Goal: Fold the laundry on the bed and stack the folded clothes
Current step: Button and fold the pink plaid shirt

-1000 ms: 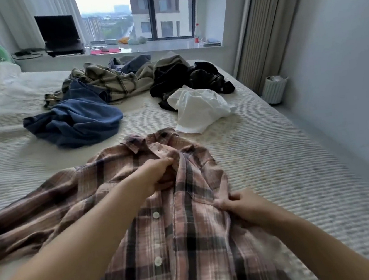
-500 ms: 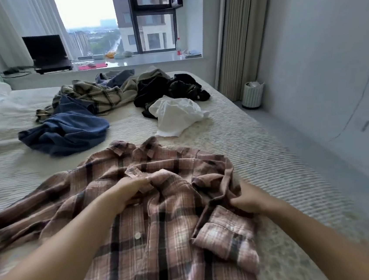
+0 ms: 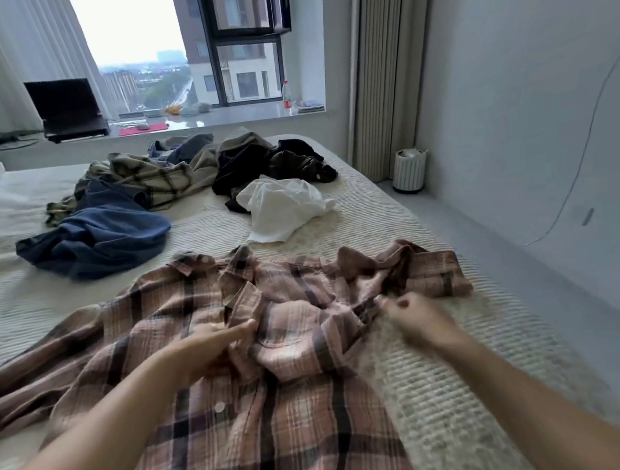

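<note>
1 pink plaid shirt (image 3: 207, 360) lies spread across the lower centre of the bed (image 3: 395, 225). The left hand (image 3: 206, 354) presses flat on its front, fingers straight; the right hand (image 3: 414, 317) pinches the bunched sleeve at centre right. Beyond, in the upper middle, lie 4 unfolded heaps: 1 blue garment (image 3: 98, 238), 1 olive plaid shirt (image 3: 149, 179), 1 black pile (image 3: 266, 162), 1 white garment (image 3: 282, 205).

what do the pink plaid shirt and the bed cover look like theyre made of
pink plaid shirt: soft woven cloth, probably cotton flannel; matte, drapes and rumples loosely, pale plastic-looking buttons.
bed cover: looks like ribbed or waffle-textured fabric, cream and matte; fine raised rows run across it. The exact fibre cannot be told.
</note>
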